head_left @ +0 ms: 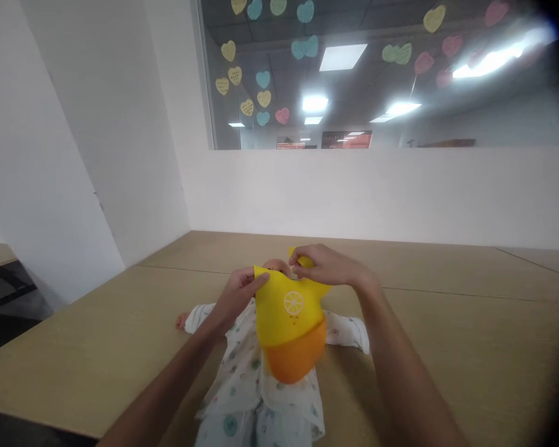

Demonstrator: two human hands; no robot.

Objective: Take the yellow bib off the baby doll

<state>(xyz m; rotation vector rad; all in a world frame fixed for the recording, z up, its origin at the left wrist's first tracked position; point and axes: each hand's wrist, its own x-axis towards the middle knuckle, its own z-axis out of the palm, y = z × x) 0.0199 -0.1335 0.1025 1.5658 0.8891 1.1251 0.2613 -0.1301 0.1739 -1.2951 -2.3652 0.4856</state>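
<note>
At the far left, a white wall [51,155] is seen, and a bare arm of the baby doll [254,366] sticks out on the worktop [97,347]. The doll is laid flat on its back, so its front faces up and can be reached from above. It is dressed in white clothes with small coloured prints.

Next, the left hand [235,298] is seen. Its fingers are pressed together on the left corner of the yellow bib [286,310], and that corner is pinched between thumb and fingers. The corner is held up, likely so the bib stays spread out and does not fold.

In the middle, the bib is stretched between the two hands, over the doll's chest. A lemon slice is drawn on it, and an orange pocket [295,360] hangs at the bottom. The pocket rests on the doll's clothes. Just behind the top edge of the bib, a little of the doll's head [276,266] is seen between the two hands.

Then the right hand [326,266] is seen. Its fingers are curled and pinched on the right neck strap of the bib, held close to the doll's head. How the strap end sits inside the fingers cannot be told.

Behind, a window [377,74] with paper hearts [242,81] is set in the wall.
</note>
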